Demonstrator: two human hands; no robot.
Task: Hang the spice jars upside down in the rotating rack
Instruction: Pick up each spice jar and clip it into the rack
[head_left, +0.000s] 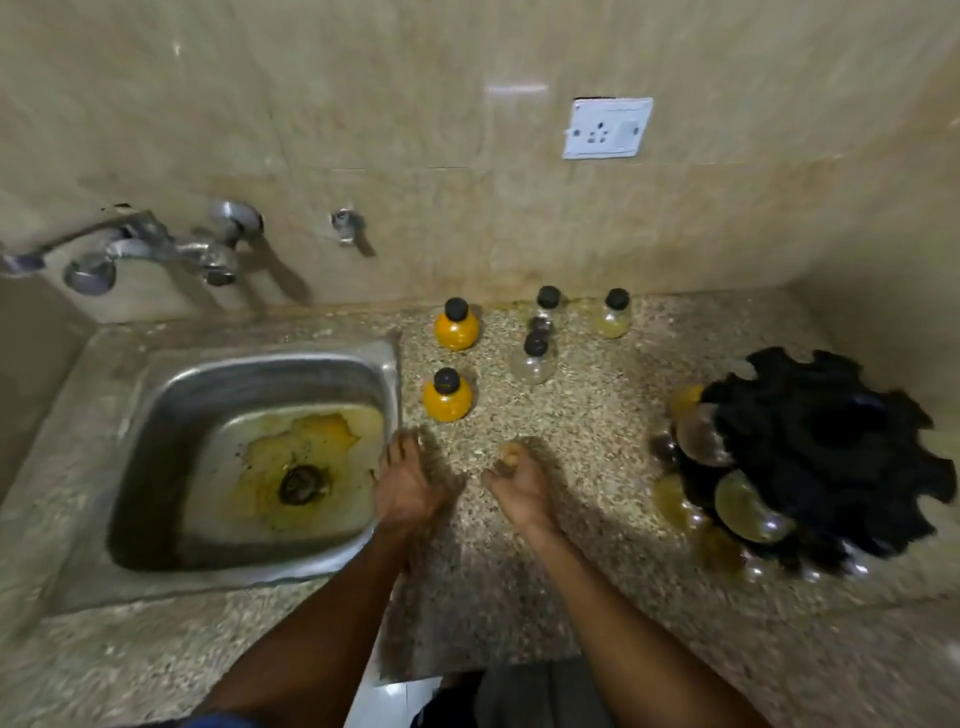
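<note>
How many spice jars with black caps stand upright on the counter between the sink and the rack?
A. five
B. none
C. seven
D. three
A: five capped jars stand on the counter: two orange-filled jars, a clear jar at the back, a clear jar in front of it, and a pale yellow jar.

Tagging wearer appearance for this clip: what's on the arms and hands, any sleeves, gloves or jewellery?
Left hand and right hand are bare: no gloves, rings, watch or bracelets visible. Both forearms are uncovered. A sliver of blue fabric, perhaps a sleeve, shows by the left upper arm.
</note>
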